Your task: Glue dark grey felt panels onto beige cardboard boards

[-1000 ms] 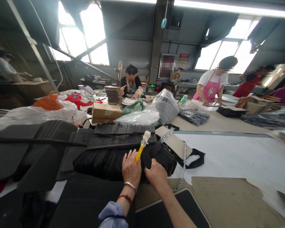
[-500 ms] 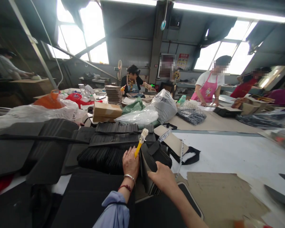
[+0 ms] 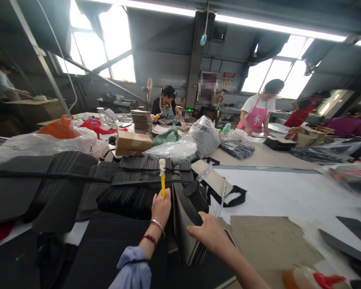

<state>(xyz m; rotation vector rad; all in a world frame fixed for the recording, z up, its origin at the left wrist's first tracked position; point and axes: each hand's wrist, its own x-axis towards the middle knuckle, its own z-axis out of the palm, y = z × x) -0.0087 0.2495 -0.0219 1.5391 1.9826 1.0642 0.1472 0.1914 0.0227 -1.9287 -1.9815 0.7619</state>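
Observation:
My left hand [image 3: 161,208] is closed around the yellow handle of a small brush [image 3: 163,185], whose whitish, crusted head points up. Just right of it, my right hand [image 3: 209,233] grips a bundle of dark and grey flat panels [image 3: 183,224], thumb on top and fingers hidden behind the far side. The bundle stands on edge, leaning slightly. Behind my left hand lies a long row of thin black panels [image 3: 129,198], packed upright with a dark strap [image 3: 138,182] across them.
Larger black sheets [image 3: 117,249] cover the near left. A brown paper sheet [image 3: 267,237] lies on the white table surface [image 3: 276,188] at right. An orange bottle with a red cap [image 3: 313,279] is at the bottom edge. Plastic bags [image 3: 203,136] and a cardboard box [image 3: 132,142] stand behind; several people work beyond.
My left hand has shifted left with the brush, which now stands more upright. The panel bundle in my right hand has swung, so more of its grey face shows. The view has turned slightly right.

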